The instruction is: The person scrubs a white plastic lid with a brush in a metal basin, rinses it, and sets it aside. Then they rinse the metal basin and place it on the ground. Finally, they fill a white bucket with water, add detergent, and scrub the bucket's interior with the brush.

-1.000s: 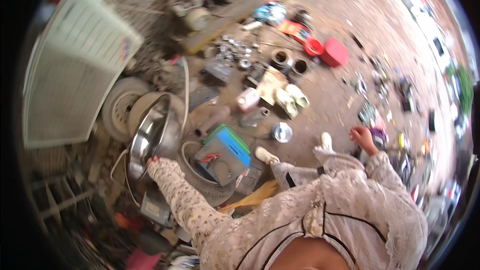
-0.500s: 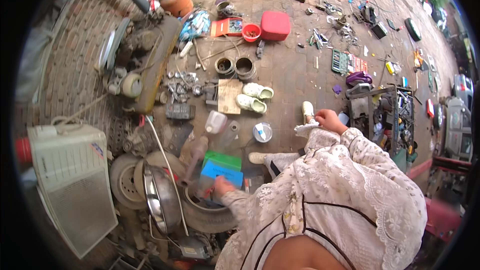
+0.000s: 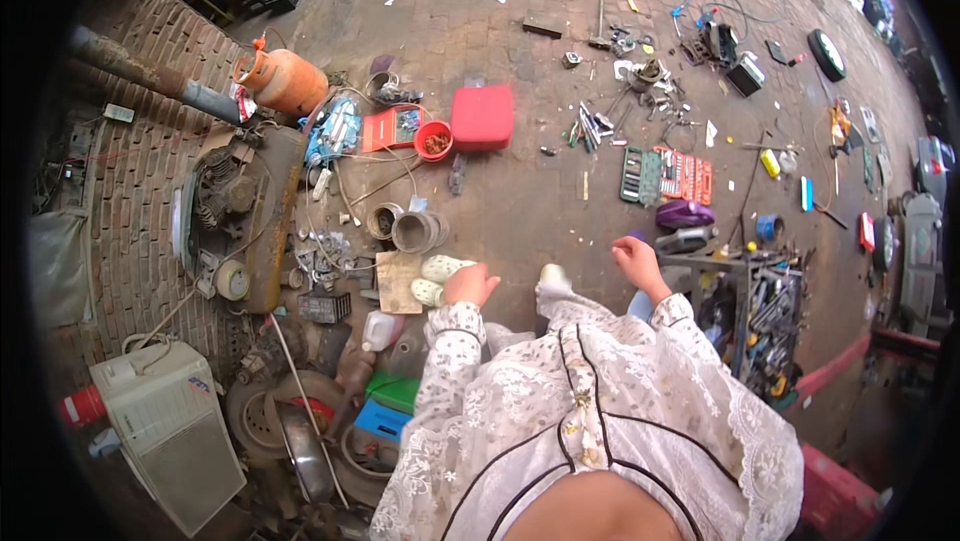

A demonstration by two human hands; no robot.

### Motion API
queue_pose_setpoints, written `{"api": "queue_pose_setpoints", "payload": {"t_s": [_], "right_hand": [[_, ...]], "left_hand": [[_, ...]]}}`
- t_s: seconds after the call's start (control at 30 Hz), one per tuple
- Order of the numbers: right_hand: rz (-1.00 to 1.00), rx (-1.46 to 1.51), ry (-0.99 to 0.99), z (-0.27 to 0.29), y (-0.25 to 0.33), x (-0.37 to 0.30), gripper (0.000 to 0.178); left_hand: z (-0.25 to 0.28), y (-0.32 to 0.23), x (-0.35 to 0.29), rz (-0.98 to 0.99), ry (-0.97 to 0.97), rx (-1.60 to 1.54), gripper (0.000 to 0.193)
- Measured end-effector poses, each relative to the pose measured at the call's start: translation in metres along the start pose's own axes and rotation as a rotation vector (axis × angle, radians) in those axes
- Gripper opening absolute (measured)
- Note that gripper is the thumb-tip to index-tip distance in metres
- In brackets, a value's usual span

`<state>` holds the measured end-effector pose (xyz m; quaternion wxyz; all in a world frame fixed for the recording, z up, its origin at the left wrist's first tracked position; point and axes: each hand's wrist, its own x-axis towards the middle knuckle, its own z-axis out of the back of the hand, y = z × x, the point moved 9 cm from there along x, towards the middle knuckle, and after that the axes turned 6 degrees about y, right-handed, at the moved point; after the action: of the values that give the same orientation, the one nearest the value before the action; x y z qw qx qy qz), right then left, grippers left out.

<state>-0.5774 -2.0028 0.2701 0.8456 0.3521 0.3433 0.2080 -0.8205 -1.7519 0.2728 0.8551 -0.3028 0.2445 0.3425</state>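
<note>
My left hand (image 3: 470,287) hangs in front of my body with nothing visible in it, its fingers loosely stretched to the right. It overlaps the view of a pair of pale green clogs (image 3: 441,268) on the ground. A flat piece of cardboard (image 3: 396,279) lies beside the clogs. My right hand (image 3: 637,267) is held up at the right, fingers curled in and apparently holding nothing. Near it are a purple object (image 3: 685,216) and the metal tool rack (image 3: 708,263). A light shoe (image 3: 553,280) on my foot shows between the hands.
Ahead stand a red stool-like box (image 3: 482,118), a red bucket (image 3: 433,141) and an orange gas cylinder (image 3: 281,80). An open socket set (image 3: 667,176) and scattered tools lie to the right. At left are a compressor (image 3: 228,196), tyres (image 3: 255,415) and a blue box (image 3: 381,420).
My left hand has moved forward, away from the blue box and tyres. My right hand remains raised with curled fingers. The view has shifted and my body has moved forward.
</note>
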Motion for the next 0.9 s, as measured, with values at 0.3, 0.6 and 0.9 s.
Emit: {"api": "queue_pose_setpoints", "payload": {"t_s": [0.3, 0.6, 0.9], "right_hand": [[0.076, -0.003, -0.083, 0.093, 0.051, 0.125, 0.022], [-0.164, -0.15, -0.134, 0.159, 0.088, 0.25, 0.024], [-0.089, -0.045, -0.173, 0.221, 0.172, 0.439, 0.019]], "left_hand": [[0.184, -0.243, 0.115, -0.489, -0.212, 0.457, 0.022], [0.318, -0.402, 0.173, -0.917, 0.098, 0.626, 0.023], [0.468, -0.437, 0.28, -1.041, -0.024, 0.722, 0.025]]}}
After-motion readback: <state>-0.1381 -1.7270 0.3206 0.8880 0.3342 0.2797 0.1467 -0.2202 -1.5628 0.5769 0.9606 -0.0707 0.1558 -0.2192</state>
